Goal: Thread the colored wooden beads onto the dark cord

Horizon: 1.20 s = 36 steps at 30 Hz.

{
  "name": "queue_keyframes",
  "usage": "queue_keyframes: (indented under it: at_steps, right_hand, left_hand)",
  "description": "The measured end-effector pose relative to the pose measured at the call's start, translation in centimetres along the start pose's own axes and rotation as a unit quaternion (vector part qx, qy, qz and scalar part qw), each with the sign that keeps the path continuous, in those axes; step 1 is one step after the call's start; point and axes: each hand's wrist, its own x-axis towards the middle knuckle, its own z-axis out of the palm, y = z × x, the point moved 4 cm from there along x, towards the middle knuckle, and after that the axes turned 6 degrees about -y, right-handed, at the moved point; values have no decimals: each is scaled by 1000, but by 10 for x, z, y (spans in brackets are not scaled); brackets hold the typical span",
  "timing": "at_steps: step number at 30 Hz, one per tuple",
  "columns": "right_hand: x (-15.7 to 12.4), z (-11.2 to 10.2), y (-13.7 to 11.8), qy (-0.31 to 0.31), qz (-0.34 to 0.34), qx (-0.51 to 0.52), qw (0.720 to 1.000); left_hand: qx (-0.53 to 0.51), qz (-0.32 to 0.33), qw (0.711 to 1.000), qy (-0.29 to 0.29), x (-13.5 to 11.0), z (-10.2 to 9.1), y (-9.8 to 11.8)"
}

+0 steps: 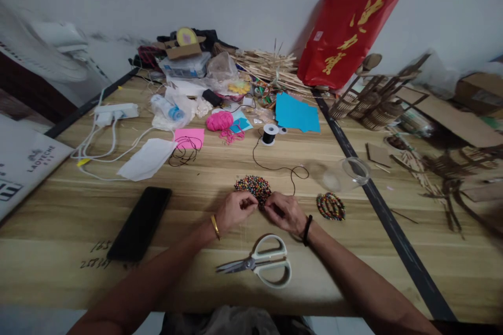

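Observation:
A pile of small multicoloured beads (253, 186) lies on the wooden table just beyond my hands. At its near edge my left hand (237, 210) is closed in a pinch, on something too small to make out. Close beside it, my right hand (286, 212) also pinches, fingertips nearly meeting the left ones. A thin black cord (281, 168) runs from a white-flanged spool (269, 135) and disappears behind my right hand, seemingly held there. Right of that hand lies a coiled string of multicoloured beads (330, 206). White-handled scissors (259, 261) rest on the table nearer to me.
A black phone (139, 224) lies at left, below white paper (147, 159) and a power strip (116, 112). A clear jar (349, 174) lies at right. Pink yarn (220, 121), blue sheets (297, 113) and a red bag (349, 31) are farther back.

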Motion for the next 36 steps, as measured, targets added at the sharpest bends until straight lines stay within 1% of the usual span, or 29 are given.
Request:
queue_keyframes:
  at_steps: [2,5,7,9,16,19,28,36]
  right_hand:
    - [0,-1,-3,14,-12,-5,1000]
    - [1,-3,-6,30,-19,-11,999]
    - [1,-3,-7,35,-19,-15,999]
    - [0,-2,-8,38,-20,-15,999]
    - [-1,4,-15,43,-13,2,999]
    - [-1,4,-14,54,-6,6,998]
    - [0,3,-11,47,6,-2,999]
    - [0,4,-10,45,0,-8,999]
  left_hand:
    - [-85,-26,996,-10,1,-1,-2]
    - [-187,-41,981,-23,3,-2,-2]
    - [-234,-46,971,-28,3,-2,-2]
    - [-258,-51,964,-36,3,-2,-2]
    - [-311,-74,944,-75,4,3,-9]
    - [-322,-88,939,-79,4,4,-13]
    - [-307,-71,946,-69,5,3,-16]
    - [-294,-61,951,-71,5,2,-14]
